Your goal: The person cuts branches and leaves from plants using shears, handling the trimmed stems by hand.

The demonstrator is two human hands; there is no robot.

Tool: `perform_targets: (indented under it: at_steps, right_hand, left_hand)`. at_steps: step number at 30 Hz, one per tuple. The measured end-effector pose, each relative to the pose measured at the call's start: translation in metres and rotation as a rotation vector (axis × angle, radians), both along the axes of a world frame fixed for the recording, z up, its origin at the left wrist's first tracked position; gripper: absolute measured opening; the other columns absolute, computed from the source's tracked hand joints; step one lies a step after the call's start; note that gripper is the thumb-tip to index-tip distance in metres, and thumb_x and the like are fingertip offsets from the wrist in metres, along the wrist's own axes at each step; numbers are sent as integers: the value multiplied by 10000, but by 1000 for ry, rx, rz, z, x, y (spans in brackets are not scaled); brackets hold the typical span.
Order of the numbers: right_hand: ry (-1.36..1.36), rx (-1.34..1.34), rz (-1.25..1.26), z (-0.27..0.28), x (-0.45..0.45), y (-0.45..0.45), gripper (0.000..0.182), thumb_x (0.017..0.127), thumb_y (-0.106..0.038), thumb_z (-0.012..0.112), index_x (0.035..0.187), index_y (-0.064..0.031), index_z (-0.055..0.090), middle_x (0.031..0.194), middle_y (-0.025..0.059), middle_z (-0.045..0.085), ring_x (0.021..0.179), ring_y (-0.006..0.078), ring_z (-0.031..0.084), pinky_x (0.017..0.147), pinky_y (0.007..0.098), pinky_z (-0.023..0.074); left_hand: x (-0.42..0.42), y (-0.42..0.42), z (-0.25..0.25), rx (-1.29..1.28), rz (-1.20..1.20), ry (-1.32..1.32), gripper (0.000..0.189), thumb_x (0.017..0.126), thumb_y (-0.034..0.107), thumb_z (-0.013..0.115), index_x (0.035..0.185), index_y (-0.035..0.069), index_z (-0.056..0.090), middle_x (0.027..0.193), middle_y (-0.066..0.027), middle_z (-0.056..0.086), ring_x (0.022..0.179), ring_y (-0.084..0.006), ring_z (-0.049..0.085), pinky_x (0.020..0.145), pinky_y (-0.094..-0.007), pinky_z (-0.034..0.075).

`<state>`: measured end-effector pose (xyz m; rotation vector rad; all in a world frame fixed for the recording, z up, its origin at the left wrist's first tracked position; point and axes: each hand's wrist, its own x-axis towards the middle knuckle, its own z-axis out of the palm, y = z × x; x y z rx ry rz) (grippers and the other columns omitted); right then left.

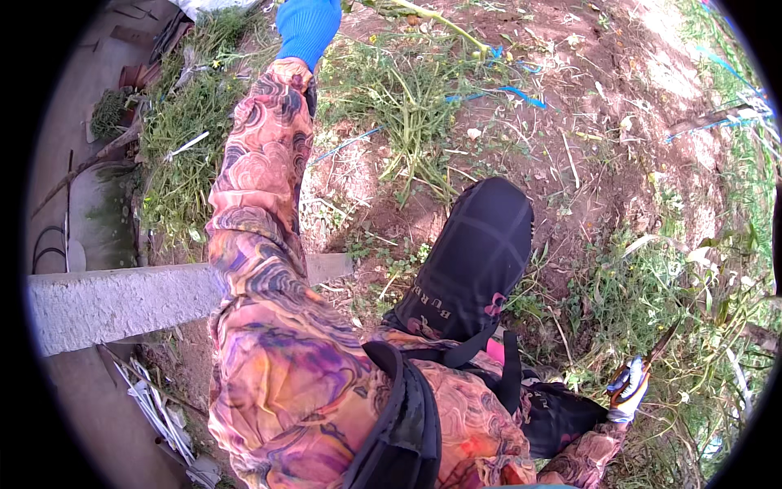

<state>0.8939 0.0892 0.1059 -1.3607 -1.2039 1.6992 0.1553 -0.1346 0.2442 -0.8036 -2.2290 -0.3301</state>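
My left hand (308,27), in a blue knit glove, reaches to the top rim of the view, which cuts off its fingers; whether it grips anything is hidden. A thick green stem (449,27) crosses the ground just right of it. Low on the right, my right hand (628,391), in a pale glove with blue and orange parts, is closed around a hand tool with a dark pointed blade (664,342). The blade points up and right over weeds (666,299); its handle is mostly covered by the fingers.
A rough concrete beam (122,302) runs in from the left under my left arm. Pulled weeds (409,122) lie on brown soil (550,147). Blue twine (519,95) is scattered about. My raised knee in a black cover (482,238) blocks the middle. White strips (156,409) lie lower left.
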Motion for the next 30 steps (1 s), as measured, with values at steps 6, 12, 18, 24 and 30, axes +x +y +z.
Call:
perform_targets:
  at_steps: [6,12,18,24,30]
  right_hand:
    - [6,-30,-27,25,-9,-6,207,894,-240,518,951,-44,553,640,-1,503,449,89,459,397,204,354]
    - [-459,712,-59,67,-8,-7,179,835,-129,550,975,-20,527,658,42,500,508,151,514,470,245,430]
    - [126,529,-813,79,55,-23,230,832,-186,586,966,-13,516,680,43,501,540,133,518,528,296,500]
    - [-46,596,-1116,76,102,-41,191,833,-210,588,848,-55,478,649,13,441,523,117,482,504,258,484]
    - [-72,634,-1160,70,121,-42,243,845,-243,564,745,-55,448,620,21,424,503,122,475,488,280,507]
  left_hand:
    - [-39,32,-156,-764,-31,-884,620,777,547,470,1051,-2,557,1000,-288,577,986,-421,543,846,-462,419]
    - [6,67,-232,-748,-394,-988,500,800,402,545,1132,29,565,1029,-212,612,987,-328,585,855,-388,442]
    - [225,230,-103,-884,-1206,-1246,322,860,224,536,1132,60,585,998,-137,632,906,-230,613,807,-306,462]
    - [484,294,-71,-1095,-2026,-847,289,871,202,529,1109,50,587,1001,-113,614,909,-210,602,803,-292,460]
    - [680,359,-63,-737,-1974,-968,461,901,295,457,1325,133,379,794,-73,640,686,-166,614,657,-297,491]
